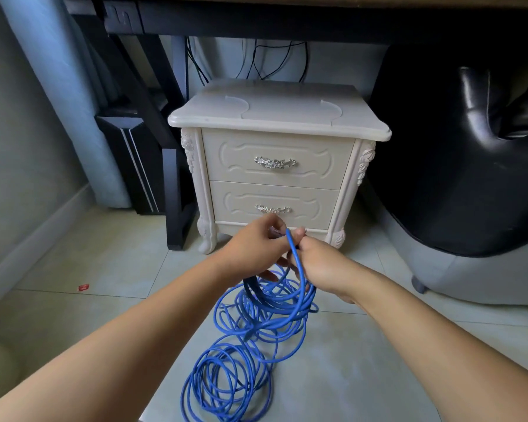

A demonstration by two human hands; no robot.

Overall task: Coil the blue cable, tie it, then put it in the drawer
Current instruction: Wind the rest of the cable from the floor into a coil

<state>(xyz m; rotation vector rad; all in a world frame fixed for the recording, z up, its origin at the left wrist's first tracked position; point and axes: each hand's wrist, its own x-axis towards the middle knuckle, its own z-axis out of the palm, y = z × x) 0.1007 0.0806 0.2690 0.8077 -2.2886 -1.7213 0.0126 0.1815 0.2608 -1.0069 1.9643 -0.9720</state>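
Looking down nearest at the blue cable [258,328], sprawling over the tiled floor [348,360] in loose, uneven loops, not yet gathered into one coil. Running lengthwise away from the body, from the wide loops between the forearms to a tighter heap right under the hands. Rising from that heap as a single strand, pointing up between both hands. Gripping that strand with the right hand [317,263], fingers curled round it. Pinching the strand's top end with the left hand [253,248], fingertips closed on it just beside the right thumb; probably the plug, though too small for telling. Holding both hands about equally near the heap, directly above it. Judging the coiling as barely begun, with loops needing drawing upward into the grip. Facing, just beyond, a white nightstand [275,117], with upper drawer [317,159] and lower drawer [311,205] both closed, the lower one nearer the hands.
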